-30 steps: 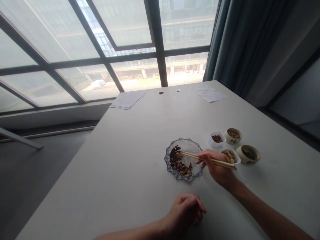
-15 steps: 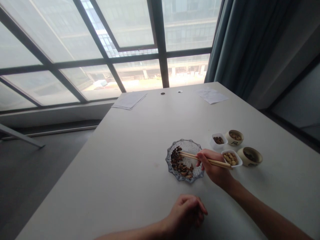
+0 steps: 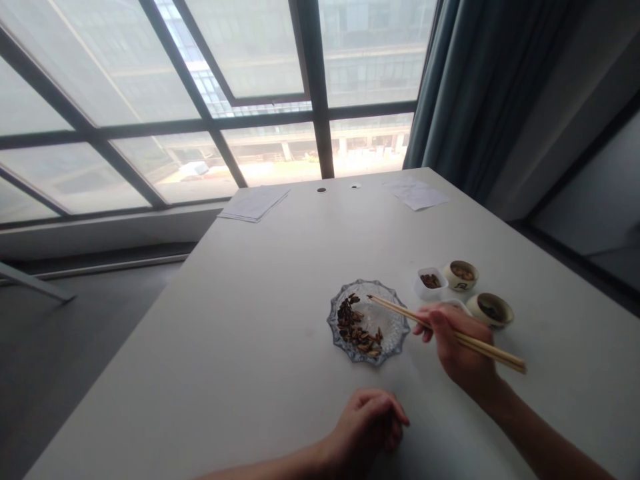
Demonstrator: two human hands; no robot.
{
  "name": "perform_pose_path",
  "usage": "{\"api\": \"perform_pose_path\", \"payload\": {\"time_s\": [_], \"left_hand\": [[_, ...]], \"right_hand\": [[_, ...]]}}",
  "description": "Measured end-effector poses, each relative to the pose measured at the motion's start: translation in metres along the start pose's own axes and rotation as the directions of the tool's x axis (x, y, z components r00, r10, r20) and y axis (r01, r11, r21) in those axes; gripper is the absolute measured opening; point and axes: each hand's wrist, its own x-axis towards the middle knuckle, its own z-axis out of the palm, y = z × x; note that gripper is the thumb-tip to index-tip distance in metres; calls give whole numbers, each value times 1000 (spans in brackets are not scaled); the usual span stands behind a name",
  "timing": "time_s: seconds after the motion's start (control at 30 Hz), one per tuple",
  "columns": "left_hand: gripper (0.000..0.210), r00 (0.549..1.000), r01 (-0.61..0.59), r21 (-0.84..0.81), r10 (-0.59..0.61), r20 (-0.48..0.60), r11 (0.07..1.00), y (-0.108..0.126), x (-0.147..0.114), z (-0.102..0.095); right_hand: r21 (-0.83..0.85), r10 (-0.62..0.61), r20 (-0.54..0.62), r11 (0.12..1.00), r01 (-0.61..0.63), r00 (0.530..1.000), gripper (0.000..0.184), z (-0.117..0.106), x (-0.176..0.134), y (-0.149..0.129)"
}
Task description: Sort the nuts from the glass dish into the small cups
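My right hand (image 3: 460, 343) grips a pair of wooden chopsticks (image 3: 480, 345), slanting up to the left. Their tips hang over the upper part of a scalloped clear glass plate (image 3: 403, 333), with a tiny dark bit at the end that I cannot identify. On the plate's left and lower side lie dark brown, slender dried pieces (image 3: 356, 330). My left hand (image 3: 370, 421) rests on the table below the plate, its fingers curled in with nothing visible in them.
Right of the plate are a white plastic tub (image 3: 429, 285) of brown pieces, a cream cup (image 3: 461, 276) and a larger cream cup (image 3: 491, 312). A second white tub (image 3: 457, 305) is mostly behind my right hand. Papers (image 3: 255, 203) lie at the far edge.
My right hand has drawn back to the right, and the chopstick tips have lifted away from the brown pieces. The left hand stays put; the view has shifted slightly.
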Motion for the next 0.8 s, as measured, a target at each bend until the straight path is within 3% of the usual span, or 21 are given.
{"api": "perform_pose_path", "payload": {"time_s": [0.13, 0.27, 0.37, 0.53, 0.67, 0.8], "left_hand": [[51, 1000, -10, -5, 10, -12, 1000, 1, -3, 1], [45, 1000, -16, -10, 16, -8, 1000, 4, -4, 1], [44, 1000, -16, -8, 16, -8, 1000, 6, -3, 1], [41, 1000, -16, 1, 16, -20, 1000, 8, -1, 2], [41, 1000, -13, -1, 13, -19, 1000, 9, -3, 3], [40, 1000, -24, -7, 24, -18, 1000, 8, -6, 3]], "right_hand": [[-127, 27, -246, 990, -60, 969, 24, -58, -8, -17], [-284, 26, -502, 939, -193, 865, 31, -112, -21, -19], [-298, 65, -594, 908, -294, 802, 34, -136, -31, -12], [-246, 274, -557, 847, -471, 784, 42, -150, -44, 3], [-242, 255, -586, 851, -466, 769, 42, -151, -44, 2], [-242, 220, -558, 879, -411, 800, 37, -143, -40, -7]]}}
